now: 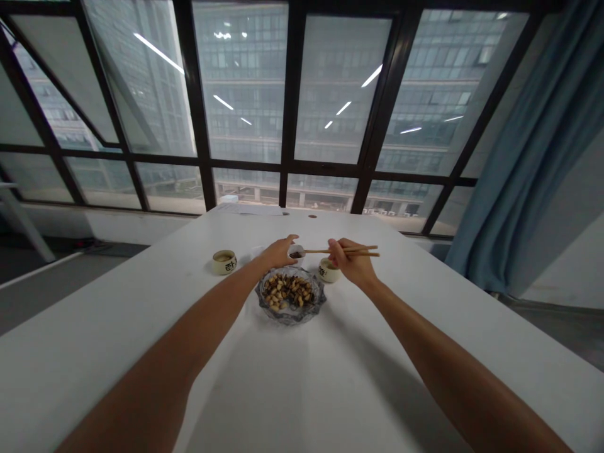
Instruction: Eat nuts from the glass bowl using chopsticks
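My left hand (277,253) is wrapped round a small white cup (302,260), tipped toward me, with dark bits inside. My right hand (353,263) grips a pair of wooden chopsticks (365,251), whose tips reach left to the cup's mouth. Whether the tips hold anything is too small to tell. Just below the cup stands a scalloped glass bowl (289,318) of mixed light and dark pieces (289,290) that look like nuts or seeds. A cream ceramic cup (328,272) with black lettering sits under my right hand, partly covered by it.
Another cream ceramic cup (224,262) with black lettering stands left of my left forearm. A clear, hard-to-make-out object (256,253) lies beside my left wrist. Papers (255,209) rest at the far end of the white table (264,390). Windows and a blue curtain (509,176) lie beyond.
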The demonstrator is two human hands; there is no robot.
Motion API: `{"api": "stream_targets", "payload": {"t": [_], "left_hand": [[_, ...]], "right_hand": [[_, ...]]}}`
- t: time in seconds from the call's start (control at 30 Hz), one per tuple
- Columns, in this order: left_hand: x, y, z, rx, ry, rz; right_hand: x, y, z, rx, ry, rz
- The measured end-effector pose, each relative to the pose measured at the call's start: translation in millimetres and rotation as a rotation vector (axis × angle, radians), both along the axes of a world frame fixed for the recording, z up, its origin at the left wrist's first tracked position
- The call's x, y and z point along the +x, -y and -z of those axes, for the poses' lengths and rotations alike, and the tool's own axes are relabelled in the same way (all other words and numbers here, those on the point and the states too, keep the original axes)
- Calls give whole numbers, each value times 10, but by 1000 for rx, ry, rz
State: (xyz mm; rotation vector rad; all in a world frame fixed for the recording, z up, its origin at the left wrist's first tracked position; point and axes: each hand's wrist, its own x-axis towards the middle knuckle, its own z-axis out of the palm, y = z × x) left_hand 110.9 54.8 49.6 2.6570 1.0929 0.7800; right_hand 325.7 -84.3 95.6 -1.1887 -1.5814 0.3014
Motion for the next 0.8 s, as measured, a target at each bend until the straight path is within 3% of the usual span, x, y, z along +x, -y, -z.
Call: {"api": "stream_targets", "payload": {"t": [0.07,0.13,0.27,0.37,0.5,0.67,0.8], "left_hand": [[10,5,9,-44,-21,-56],[30,14,13,-83,-44,-115],[61,65,-6,-107,-68,-205],[-18,166,-20,10,-39,-257],[-358,378,29,236,-34,-262],[-908,609,171,301,-46,-313],[-1186,674,287,344,-45,-376]], "right_hand": [[34,135,-94,-38,-40,-26],[47,270,-172,-189,13,-130],[3,399,-195,-351,128,-280],[-58,364,-115,-344,107,-301],[-127,276,-1,-261,15,-257],[-144,240,80,-165,-110,-175],[-85,273,88,-140,-114,-160]]}}
